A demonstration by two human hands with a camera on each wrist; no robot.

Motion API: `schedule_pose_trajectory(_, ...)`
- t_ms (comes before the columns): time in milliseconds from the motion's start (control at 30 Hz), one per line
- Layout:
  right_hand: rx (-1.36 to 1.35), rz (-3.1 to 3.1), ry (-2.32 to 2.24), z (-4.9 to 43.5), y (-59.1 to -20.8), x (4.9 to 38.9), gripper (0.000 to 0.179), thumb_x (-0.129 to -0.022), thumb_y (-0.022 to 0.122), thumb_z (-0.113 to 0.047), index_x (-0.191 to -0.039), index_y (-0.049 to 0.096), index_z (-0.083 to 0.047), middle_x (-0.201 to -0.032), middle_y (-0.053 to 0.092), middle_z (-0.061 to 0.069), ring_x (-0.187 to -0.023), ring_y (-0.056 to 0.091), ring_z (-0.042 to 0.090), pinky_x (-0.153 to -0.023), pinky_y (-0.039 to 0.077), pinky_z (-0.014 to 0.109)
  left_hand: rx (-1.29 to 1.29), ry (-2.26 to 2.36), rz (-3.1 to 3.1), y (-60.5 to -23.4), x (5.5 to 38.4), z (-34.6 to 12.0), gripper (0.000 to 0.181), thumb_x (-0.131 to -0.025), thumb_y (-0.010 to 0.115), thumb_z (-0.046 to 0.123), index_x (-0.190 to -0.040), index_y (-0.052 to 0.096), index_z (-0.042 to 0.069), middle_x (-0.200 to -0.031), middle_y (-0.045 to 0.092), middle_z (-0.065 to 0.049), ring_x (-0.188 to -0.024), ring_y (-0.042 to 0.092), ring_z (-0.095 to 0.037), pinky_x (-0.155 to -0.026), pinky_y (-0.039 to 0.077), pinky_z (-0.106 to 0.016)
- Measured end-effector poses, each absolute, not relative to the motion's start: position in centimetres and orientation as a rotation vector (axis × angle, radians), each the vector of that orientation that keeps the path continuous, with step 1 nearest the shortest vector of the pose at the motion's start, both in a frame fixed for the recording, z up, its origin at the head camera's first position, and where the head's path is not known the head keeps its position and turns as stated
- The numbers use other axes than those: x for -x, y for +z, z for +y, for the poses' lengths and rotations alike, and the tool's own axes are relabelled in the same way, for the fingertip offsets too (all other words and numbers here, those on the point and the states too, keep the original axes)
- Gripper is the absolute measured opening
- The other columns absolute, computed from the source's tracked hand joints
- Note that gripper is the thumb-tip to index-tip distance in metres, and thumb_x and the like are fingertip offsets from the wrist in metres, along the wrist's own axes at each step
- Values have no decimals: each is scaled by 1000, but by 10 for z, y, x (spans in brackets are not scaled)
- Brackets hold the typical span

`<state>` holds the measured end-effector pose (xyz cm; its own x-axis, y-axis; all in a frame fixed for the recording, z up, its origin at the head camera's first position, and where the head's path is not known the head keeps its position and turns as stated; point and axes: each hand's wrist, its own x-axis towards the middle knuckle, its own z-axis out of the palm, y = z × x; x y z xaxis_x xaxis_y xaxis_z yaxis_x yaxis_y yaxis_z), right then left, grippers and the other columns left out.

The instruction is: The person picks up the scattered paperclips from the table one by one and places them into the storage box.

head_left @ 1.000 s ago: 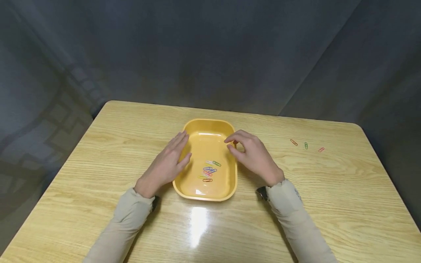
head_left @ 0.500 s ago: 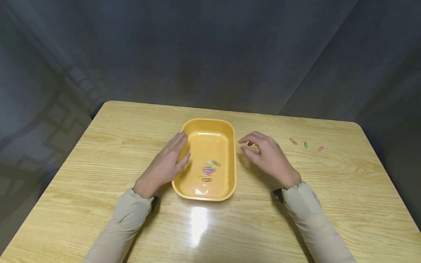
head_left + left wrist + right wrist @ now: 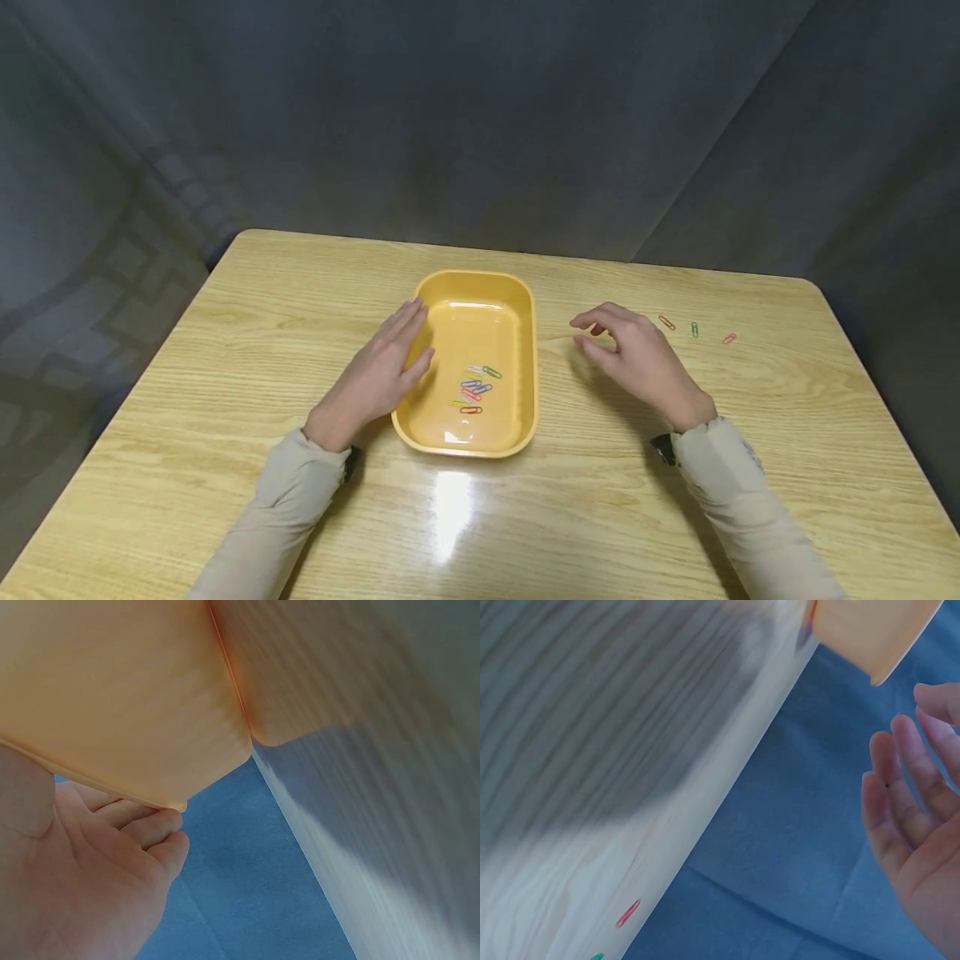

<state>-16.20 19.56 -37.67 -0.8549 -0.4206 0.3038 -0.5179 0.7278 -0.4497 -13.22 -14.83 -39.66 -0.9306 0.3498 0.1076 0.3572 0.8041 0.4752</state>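
Observation:
A yellow plastic tray (image 3: 501, 443) stands on the table, with a small cluster of coloured paper clips (image 3: 472, 390) lying toward its near end. At the tray's left rim rests my left hand (image 3: 375, 367), its fingers fairly straight along the edge and the thumb reaching over the inside. In the left wrist view, the fingertips (image 3: 171, 819) sit right at the rim. My right hand (image 3: 637, 354) hovers above the table to the right of the tray, fingers loosely bent and holding nothing. Beyond it lie an orange-red paper clip (image 3: 667, 322), a green paper clip (image 3: 694, 330) and a pink paper clip (image 3: 730, 338).
The light wooden table (image 3: 225, 350) has rounded far corners. Behind it hangs a dark blue-grey curtain (image 3: 480, 125). A bright light reflection shows on the tabletop in front of the tray.
My right hand has moved right, from over the tray's right rim to above the table near the three loose clips. The left hand stays at the rim.

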Motion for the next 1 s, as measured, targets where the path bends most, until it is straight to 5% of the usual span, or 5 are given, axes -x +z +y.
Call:
schedule_pose_trajectory(333, -716, -2793, 783, 216, -381, 165, 18, -92, 70, -11, -109, 71, -7, -108, 72, 6, -92, 66, 24, -73, 56, 43, 597, -777, -2954, -397, 133, -149, 63, -104, 48, 28, -153, 28, -6, -163, 22, -20, -152, 22, -36, -127, 21, -50)
schedule_pose_trajectory(1000, -717, -2800, 776, 254, -387, 173, 22, -91, 70, -6, -113, 69, -4, -110, 72, 10, -94, 67, 25, -74, 55, 35, 588, -784, -2962, -398, 133, -148, 63, -104, 49, 28, -153, 28, -6, -164, 22, -20, -153, 20, -34, -127, 20, -49)
